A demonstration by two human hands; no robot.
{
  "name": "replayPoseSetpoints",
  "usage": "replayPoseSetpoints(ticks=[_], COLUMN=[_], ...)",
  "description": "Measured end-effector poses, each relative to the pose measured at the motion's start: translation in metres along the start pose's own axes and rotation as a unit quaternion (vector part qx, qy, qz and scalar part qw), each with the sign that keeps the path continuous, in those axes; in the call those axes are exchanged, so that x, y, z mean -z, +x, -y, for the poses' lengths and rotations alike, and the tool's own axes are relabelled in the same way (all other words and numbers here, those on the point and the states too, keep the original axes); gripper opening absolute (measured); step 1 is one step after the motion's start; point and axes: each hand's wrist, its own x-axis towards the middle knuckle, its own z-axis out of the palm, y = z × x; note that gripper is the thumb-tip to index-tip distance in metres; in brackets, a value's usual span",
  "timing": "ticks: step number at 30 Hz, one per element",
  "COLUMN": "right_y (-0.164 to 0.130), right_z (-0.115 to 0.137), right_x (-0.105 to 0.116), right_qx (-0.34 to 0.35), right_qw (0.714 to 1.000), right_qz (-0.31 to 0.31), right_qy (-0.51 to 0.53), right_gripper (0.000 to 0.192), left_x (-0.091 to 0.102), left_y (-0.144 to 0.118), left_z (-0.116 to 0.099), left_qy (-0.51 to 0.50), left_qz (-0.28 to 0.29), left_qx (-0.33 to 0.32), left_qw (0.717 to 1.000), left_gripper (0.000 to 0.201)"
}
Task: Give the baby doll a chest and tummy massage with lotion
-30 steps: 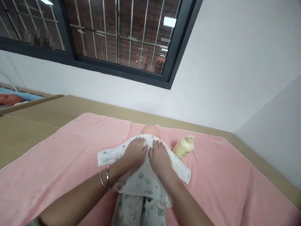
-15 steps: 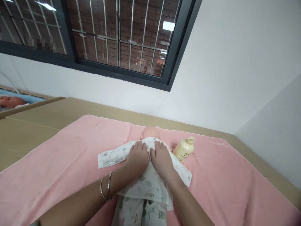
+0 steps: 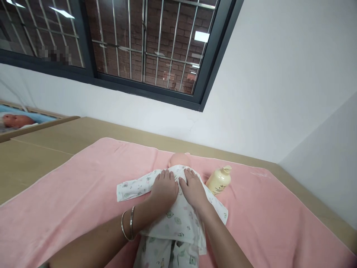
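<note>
Doll (image 3: 180,160) clothes are lying in the middle of a big pink towel (image 3: 69,201), and the doll is inside them, on its back with its bare head pointing away toward the wall. Nearest of all, two bare arms are coming in from the bottom. Two thin bangles (image 3: 127,225) are sitting on the left wrist. Between the arms, the little printed pants (image 3: 164,255) are showing, white with tiny green pictures.

A bit farther, the white printed top (image 3: 178,217) is covering the doll's body. The left hand (image 3: 164,188) is lying flat on the top, fingers spread out and not grabbing anything. The right hand (image 3: 193,188) is lying flat right beside it, open too, pressing on the cloth. The two hands are almost touching each other over the doll's chest. One sleeve is sticking out to the left on the towel, and the other is sticking out to the right.

Just to the right of the doll, a cream bottle (image 3: 219,180) with a pump top is lying tilted on the towel, near the right hand but not touching it.

Farther back, the towel is ending on a tan table (image 3: 41,152). Far off on the left, another doll (image 3: 16,120) is lying on something blue. Behind everything, a white wall (image 3: 279,93) is standing, and a dark window (image 3: 125,44) with bars is sitting up high.
</note>
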Motion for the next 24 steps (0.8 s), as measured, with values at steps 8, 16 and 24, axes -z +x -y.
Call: replayPoseSetpoints(ticks=[8, 16, 24], right_y=[-0.025, -0.014, -0.035], right_z=[0.023, 0.013, 0.034], right_x=[0.009, -0.005, -0.017], right_qx=[0.027, 0.132, 0.04], right_qw=[0.998, 0.988, 0.997], right_qz=[-0.001, -0.042, -0.05], right_qy=[0.052, 0.073, -0.037], right_gripper=[0.051, 0.044, 0.054], left_x=[0.019, 0.057, 0.073], left_y=[0.026, 0.046, 0.047], left_z=[0.028, 0.045, 0.048], left_qy=[-0.118, -0.297, -0.37], left_qz=[0.095, 0.053, -0.004], left_qx=[0.016, 0.166, 0.194], left_qw=[0.988, 0.939, 0.908], left_gripper=[0.031, 0.041, 0.035])
